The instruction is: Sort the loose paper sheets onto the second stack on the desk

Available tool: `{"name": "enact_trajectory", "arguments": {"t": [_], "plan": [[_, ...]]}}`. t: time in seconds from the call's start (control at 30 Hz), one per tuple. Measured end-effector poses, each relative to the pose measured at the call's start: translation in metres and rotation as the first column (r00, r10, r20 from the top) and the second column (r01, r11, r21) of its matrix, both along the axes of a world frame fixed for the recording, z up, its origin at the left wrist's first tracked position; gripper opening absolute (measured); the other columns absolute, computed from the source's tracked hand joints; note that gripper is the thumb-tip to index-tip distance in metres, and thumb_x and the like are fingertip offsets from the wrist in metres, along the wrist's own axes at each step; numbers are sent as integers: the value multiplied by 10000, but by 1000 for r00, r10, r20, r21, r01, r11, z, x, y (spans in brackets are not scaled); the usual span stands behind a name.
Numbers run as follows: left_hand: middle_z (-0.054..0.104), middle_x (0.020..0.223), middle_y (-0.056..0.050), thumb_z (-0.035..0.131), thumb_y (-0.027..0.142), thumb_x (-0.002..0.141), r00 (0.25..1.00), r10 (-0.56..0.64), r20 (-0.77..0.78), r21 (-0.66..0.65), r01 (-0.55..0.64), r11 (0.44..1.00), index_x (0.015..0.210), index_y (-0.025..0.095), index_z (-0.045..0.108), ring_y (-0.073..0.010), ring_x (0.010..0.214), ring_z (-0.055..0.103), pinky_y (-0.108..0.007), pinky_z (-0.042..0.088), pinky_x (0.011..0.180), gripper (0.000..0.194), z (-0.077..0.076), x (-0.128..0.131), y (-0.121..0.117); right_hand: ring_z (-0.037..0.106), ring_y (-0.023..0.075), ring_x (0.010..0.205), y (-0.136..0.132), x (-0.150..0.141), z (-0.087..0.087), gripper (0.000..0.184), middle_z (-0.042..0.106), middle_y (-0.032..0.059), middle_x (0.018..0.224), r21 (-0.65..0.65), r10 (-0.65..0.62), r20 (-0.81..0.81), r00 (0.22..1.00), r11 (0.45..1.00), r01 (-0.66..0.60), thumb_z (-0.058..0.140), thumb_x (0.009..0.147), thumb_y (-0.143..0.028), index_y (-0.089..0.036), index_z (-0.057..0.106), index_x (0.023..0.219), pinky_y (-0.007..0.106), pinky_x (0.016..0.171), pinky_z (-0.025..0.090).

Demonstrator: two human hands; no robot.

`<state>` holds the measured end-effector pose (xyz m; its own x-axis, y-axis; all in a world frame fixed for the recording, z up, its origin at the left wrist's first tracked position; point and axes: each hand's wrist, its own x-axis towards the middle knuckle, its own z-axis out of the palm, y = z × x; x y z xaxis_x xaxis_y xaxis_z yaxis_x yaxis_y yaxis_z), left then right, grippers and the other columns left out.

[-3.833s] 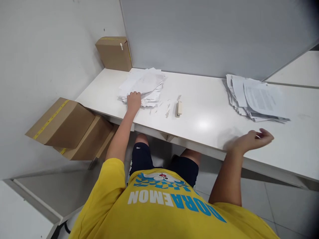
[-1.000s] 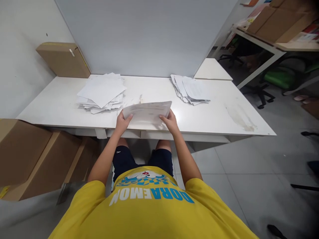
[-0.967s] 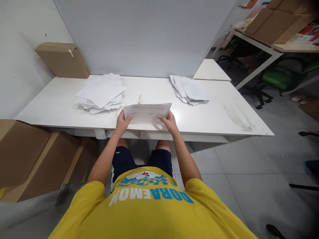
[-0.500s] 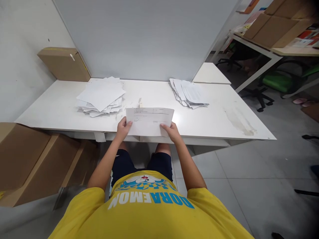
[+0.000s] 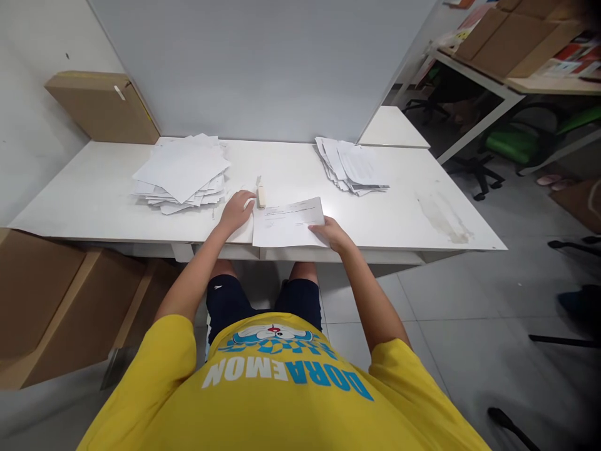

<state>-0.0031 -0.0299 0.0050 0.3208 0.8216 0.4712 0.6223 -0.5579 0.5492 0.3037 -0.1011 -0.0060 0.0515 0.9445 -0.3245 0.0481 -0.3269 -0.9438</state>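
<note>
Printed sheets of paper point(image 5: 286, 227), possibly more than one, lie tilted at the table's front edge. My right hand point(image 5: 332, 233) grips them at the right side, thumb on top. My left hand point(image 5: 238, 210) is off the paper, holding nothing, with its fingers stretched towards a small beige oblong object point(image 5: 261, 195), perhaps a stapler. The fingertips come close to that object; whether they touch it I cannot tell. A thick, uneven paper stack point(image 5: 183, 169) lies to the left, beyond my left hand. Farther right is a smaller fanned stack of printed papers point(image 5: 352, 166).
The white table point(image 5: 399, 213) has a grey panel point(image 5: 263, 69) along its back. A cardboard box point(image 5: 103, 109) stands at the back left corner, and larger cardboard boxes point(image 5: 42, 294) are at the front left. A green chair point(image 5: 514, 147) is off to the right.
My left hand has let go of the paper and moved forward to the beige object. The right hand keeps its hold, and the paper has turned and come lower onto the table.
</note>
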Motion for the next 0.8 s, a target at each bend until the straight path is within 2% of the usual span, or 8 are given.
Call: {"name": "enact_trajectory", "arguments": {"t": [0.1,0.17,0.3,0.47,0.67,0.8], "plan": [[682,1150,-141,413,268,953,981,-135,-136,82,147,986,1084,154,670,-268,1137,594,-450,459,1014,310,-3,8,10,685,287,917,4,0,-3,352,759,116,1017,-42,4,13,1000,999,-4,736,582,-206,-147,698,927,408,853,539],[674,1201,-142,418,283,962,973,-168,-160,96,185,978,1121,149,671,-265,1176,583,-461,460,1035,328,-7,11,12,687,288,905,4,1,-4,344,760,121,1009,-59,10,28,1000,998,-8,735,580,-203,-144,696,916,407,845,542],[673,1244,-126,432,192,932,975,-171,-140,97,185,978,1155,162,675,-252,1222,571,-490,459,1062,331,-14,12,12,687,283,887,1,4,-5,359,762,114,996,-59,28,48,998,998,-25,733,579,-201,-136,701,931,397,829,546],[665,1286,-106,416,29,813,977,-182,-108,56,189,980,1175,165,673,-235,1259,557,-495,442,1101,464,-19,9,16,684,284,905,-2,9,-7,384,754,119,1033,-60,24,65,998,998,-20,735,593,-217,-137,702,967,383,819,544],[654,1316,-90,415,-1,788,979,-180,-98,48,186,981,1193,157,672,-231,1286,542,-475,428,1122,505,-25,9,19,673,275,903,0,8,-11,434,744,122,1043,-38,-31,61,998,999,33,715,598,-222,-128,691,1021,397,847,534],[659,1314,-88,422,-10,788,979,-178,-98,61,184,981,1191,154,679,-230,1290,546,-472,422,1130,506,-27,9,19,660,262,893,7,9,-4,428,738,123,1044,-9,-28,126,992,1000,30,699,616,-231,-123,696,1031,386,838,527]]}}
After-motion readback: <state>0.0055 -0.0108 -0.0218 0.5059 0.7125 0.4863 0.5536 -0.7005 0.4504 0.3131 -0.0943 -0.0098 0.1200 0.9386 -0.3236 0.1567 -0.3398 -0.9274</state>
